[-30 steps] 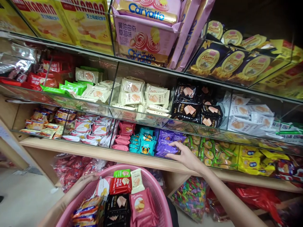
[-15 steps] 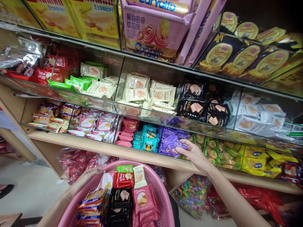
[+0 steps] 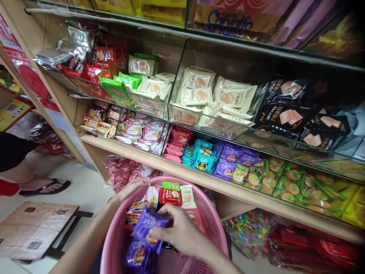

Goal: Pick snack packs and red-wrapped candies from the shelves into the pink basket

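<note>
A pink basket [image 3: 219,224] is at the bottom centre, with my left hand [image 3: 132,190] closed on its left rim. Inside the basket, my right hand [image 3: 178,228] grips purple snack packets [image 3: 149,226] over its left part. Another purple packet [image 3: 137,253] lies just below them. Around them in the basket are orange-and-blue packets [image 3: 132,219], a red packet [image 3: 170,196], a cream packet [image 3: 187,196], a green packet [image 3: 171,185] and a pink packet [image 3: 196,217]. My right hand and the purple packets hide much of the black ones.
Shelves with clear dividers hold cream packets [image 3: 196,95], black packets [image 3: 288,114], teal packets [image 3: 205,161] and purple packets [image 3: 225,167]. Bagged sweets [image 3: 248,228] lie below. At the left are a low wooden stool [image 3: 37,224] and a person's sandalled foot [image 3: 45,185].
My right hand has moved from the purple packets on the shelf into the basket, bringing purple packets with it. The view has shifted left and closer to the shelf.
</note>
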{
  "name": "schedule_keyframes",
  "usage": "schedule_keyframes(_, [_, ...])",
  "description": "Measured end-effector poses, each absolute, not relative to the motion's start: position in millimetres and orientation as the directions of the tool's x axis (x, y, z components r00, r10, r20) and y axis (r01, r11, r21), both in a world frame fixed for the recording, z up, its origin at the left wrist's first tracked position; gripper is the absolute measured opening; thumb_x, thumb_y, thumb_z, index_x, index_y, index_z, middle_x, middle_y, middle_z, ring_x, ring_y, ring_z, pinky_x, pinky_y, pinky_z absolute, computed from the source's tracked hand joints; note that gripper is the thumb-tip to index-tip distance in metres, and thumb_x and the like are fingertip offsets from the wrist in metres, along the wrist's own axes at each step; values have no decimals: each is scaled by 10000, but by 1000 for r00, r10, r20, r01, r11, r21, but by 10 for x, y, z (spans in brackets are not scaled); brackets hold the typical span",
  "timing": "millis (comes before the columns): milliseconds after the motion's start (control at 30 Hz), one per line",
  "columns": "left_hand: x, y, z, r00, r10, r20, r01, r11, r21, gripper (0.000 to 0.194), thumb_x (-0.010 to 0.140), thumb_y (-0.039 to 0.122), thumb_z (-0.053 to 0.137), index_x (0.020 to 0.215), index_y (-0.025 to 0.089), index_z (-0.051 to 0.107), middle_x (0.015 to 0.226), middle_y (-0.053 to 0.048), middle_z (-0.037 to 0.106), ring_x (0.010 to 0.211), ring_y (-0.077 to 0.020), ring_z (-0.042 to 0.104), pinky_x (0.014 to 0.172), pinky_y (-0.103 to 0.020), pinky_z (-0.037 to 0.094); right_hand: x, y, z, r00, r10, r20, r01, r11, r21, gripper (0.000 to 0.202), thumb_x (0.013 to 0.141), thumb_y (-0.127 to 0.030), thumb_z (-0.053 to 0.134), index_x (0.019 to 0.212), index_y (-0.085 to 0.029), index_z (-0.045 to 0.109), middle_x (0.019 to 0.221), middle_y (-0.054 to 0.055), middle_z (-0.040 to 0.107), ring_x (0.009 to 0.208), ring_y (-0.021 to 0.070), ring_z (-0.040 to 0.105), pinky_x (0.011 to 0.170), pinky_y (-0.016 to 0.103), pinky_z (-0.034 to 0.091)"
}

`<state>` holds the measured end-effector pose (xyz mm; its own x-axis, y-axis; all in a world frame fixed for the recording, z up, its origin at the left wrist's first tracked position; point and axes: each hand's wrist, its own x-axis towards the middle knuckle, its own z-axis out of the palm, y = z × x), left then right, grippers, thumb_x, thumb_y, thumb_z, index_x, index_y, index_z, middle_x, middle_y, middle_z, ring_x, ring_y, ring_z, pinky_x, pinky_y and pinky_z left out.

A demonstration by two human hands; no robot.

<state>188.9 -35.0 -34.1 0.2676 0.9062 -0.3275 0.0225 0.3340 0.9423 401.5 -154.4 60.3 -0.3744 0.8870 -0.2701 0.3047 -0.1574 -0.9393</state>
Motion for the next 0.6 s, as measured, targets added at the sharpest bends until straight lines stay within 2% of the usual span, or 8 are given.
schedule_keyframes(67, [1861,-365,-337,306,901,-307,-2,323,946,187,713,328,639,758,146,651,711,-26,662,616,-140,573,607,-230,443,3835,-1597,484,-330,898,-292,442,-126,-888,366,591,-387,743,881,-201,621,907,21,640,867,206,572,739,289,428])
schedule_keyframes(133, [1833,-373,-334,309,904,-296,-2,312,950,186,723,316,636,769,136,642,716,-25,659,617,-131,569,613,-222,434,3717,-1645,393,-318,895,-312,501,-120,-857,353,591,-372,730,887,-210,626,905,20,640,859,204,565,739,287,417])
schedule_keyframes(333, [1793,-370,-366,306,903,-302,17,312,950,215,717,332,631,786,128,629,700,-20,644,602,-138,562,587,-233,418,3545,-1732,190,-340,867,-366,593,-104,-798,454,577,-432,704,967,-212,631,978,62,647,909,243,561,776,330,417])
schedule_keyframes(600, [1812,-367,-338,314,900,-303,13,315,949,231,705,341,640,803,132,642,724,-15,661,629,-135,577,607,-224,431,3449,-1726,160,-330,883,-334,677,-25,-735,367,675,-391,603,978,-191,654,941,103,677,909,281,607,793,380,464])
